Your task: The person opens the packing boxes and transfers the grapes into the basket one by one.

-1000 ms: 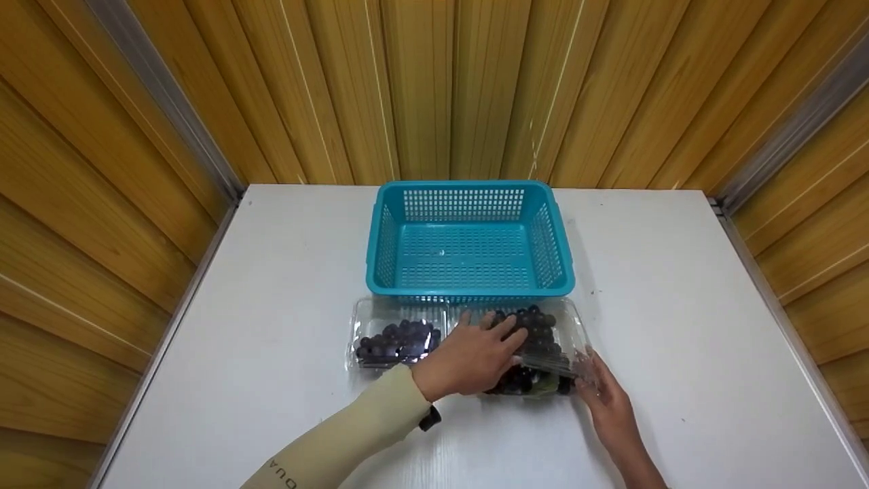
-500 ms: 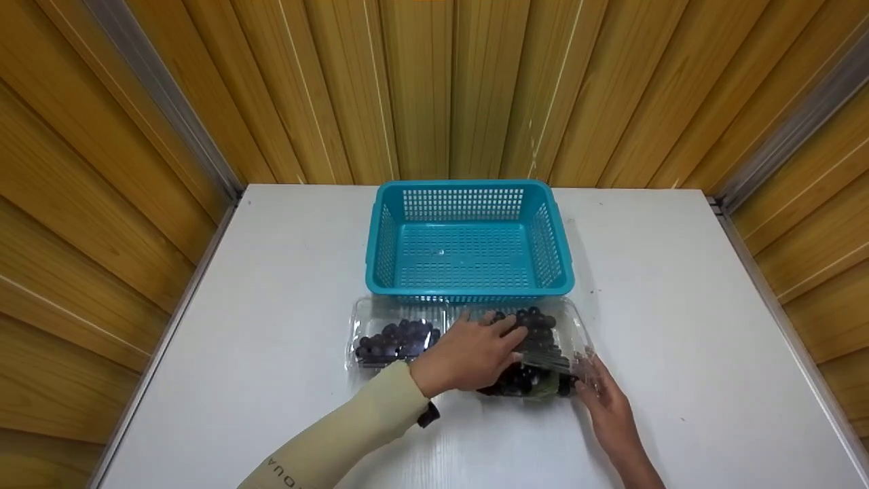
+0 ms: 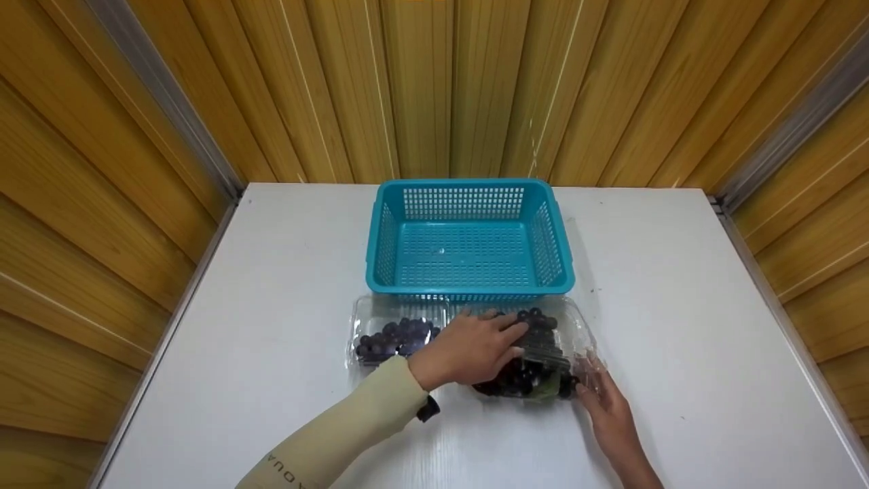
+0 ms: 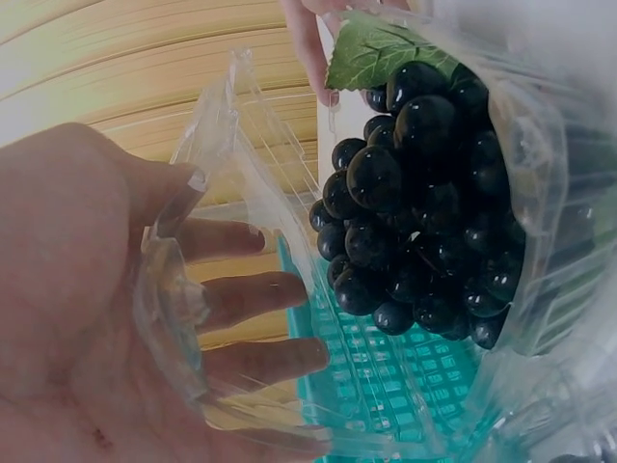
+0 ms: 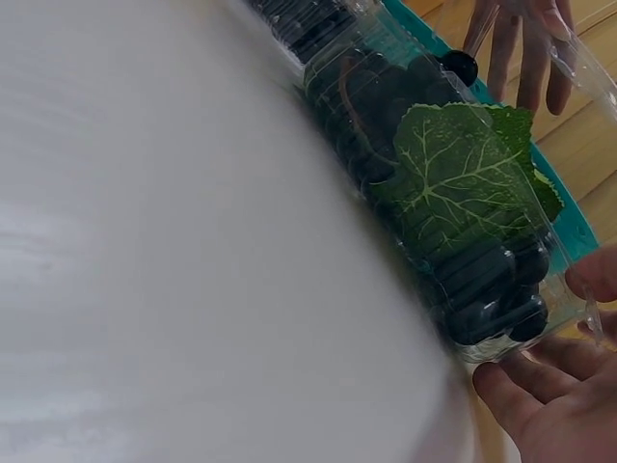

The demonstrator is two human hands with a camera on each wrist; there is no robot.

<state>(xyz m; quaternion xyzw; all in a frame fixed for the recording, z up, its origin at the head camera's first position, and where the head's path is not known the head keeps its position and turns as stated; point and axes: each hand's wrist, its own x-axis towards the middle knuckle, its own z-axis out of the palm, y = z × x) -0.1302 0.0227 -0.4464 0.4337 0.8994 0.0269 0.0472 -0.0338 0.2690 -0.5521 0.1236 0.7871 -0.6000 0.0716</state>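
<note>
A clear plastic clamshell box [image 3: 576,319] of dark grapes [image 4: 424,203] stands on the white table, its lid [image 4: 260,183] tilted up from the base. A green leaf [image 5: 453,174] lies among the grapes. My left hand [image 3: 468,348] is on the lid, fingers straight and spread, and the lid's edge crosses in front of the palm in the left wrist view. At the box's right end, my right hand [image 3: 612,409] grips the corner, thumb on one side and fingers beneath. Left of it sits a second clear box [image 3: 363,311] with dark grapes [image 3: 397,337], partly behind my left forearm.
A turquoise plastic basket [image 3: 468,289] with nothing in it stands right behind both boxes. The white table [image 3: 292,272] extends to either side. Wood-patterned panels [image 3: 448,88] wall in the back and both sides.
My left hand has shifted slightly to the left and back, and a little more of the grapes shows under the lid's front edge. My right hand stays at the box's corner.
</note>
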